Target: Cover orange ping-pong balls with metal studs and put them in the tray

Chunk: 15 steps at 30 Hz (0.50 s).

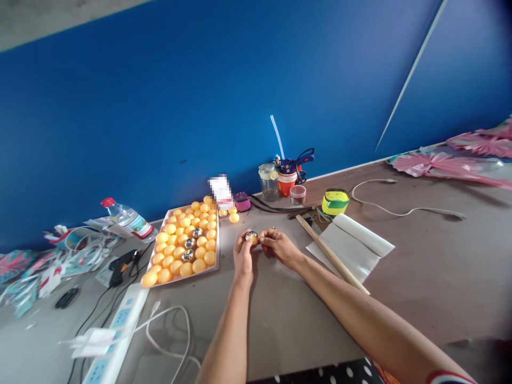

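Note:
Above the middle of the grey table, my left hand [244,253] holds a small ball [252,235], part shiny silver and part orange, between thumb and fingers. From the right, my right hand [280,246] meets the ball's edge with its thumb and forefinger pinched together. Left of my hands lies a shallow white box [218,250] of orange balls [186,269], in rows. Three silver balls [188,255] sit among them. A few loose orange balls [234,218] lie beyond my hands, beside the box.
A silver sheet [352,248] and wooden stick [334,256] lie right of my hands. Behind stand a jar [269,182], red cups [287,184] and yellow tape [335,202]. A bottle [130,220], glue gun [120,266] and power strip [120,330] are at left.

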{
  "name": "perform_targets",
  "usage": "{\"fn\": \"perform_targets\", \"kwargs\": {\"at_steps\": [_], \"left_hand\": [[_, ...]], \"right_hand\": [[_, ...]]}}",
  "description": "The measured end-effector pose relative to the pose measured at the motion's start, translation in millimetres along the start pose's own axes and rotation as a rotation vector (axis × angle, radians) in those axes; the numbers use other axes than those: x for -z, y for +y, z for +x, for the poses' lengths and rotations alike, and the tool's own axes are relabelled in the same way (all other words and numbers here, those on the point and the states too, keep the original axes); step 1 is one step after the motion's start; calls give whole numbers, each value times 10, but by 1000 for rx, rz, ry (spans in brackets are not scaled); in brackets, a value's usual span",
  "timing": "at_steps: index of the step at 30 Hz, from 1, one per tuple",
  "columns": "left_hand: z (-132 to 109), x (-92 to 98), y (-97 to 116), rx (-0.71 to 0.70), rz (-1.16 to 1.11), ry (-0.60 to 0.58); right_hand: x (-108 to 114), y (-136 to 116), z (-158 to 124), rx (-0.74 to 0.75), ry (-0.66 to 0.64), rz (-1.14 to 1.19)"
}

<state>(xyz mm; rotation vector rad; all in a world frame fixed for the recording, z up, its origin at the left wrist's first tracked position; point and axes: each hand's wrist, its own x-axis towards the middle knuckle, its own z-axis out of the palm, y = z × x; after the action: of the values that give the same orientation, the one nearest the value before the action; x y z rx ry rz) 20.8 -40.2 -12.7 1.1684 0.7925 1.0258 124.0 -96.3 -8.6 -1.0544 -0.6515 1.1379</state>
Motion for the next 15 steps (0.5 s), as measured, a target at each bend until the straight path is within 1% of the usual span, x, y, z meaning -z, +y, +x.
{"fn": "perform_targets", "kwargs": {"at_steps": [8, 13, 15], "left_hand": [[-11, 2, 7, 19, -10, -30], [-23, -8, 24, 21, 3, -25], [-27, -15, 29, 25, 10, -5]], "right_hand": [[17, 5, 9, -18, -4, 24], [35, -3, 14, -62, -30, 79], [43, -4, 17, -70, -38, 106]]}}
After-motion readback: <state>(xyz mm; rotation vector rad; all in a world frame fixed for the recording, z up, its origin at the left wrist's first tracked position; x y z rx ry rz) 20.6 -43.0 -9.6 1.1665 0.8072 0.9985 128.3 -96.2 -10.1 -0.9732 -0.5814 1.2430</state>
